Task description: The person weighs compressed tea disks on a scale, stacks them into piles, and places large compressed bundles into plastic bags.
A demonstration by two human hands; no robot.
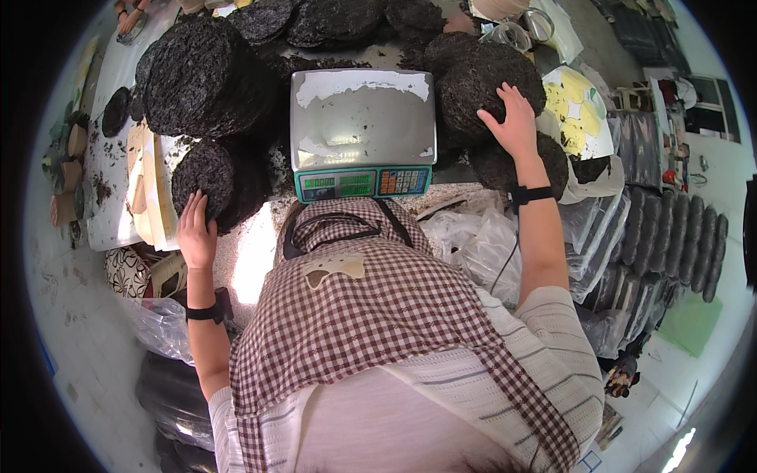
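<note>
A digital weighing scale (pixel 364 121) with a metal pan and a lit green display stands at the middle, its pan bare. My left hand (pixel 198 230) rests its fingers on the face of a smaller stack of dark, dried seaweed-like discs (pixel 204 177). Behind that stack rises a larger dark stack (pixel 189 77). My right hand (pixel 511 121) lies spread on a dark stack (pixel 479 83) right of the scale, fingers apart. Another dark stack (pixel 547 159) sits below that hand, partly hidden by my forearm. Neither hand grips anything that I can see.
More dark discs (pixel 349 20) lie beyond the scale. Clear plastic bags (pixel 473 236) are beside my apron. Dark packed goods (pixel 674 236) are piled at the right. A co-worker's hands (pixel 128 20) show at the upper left. Yellow-patterned packaging (pixel 573 112) lies at the right.
</note>
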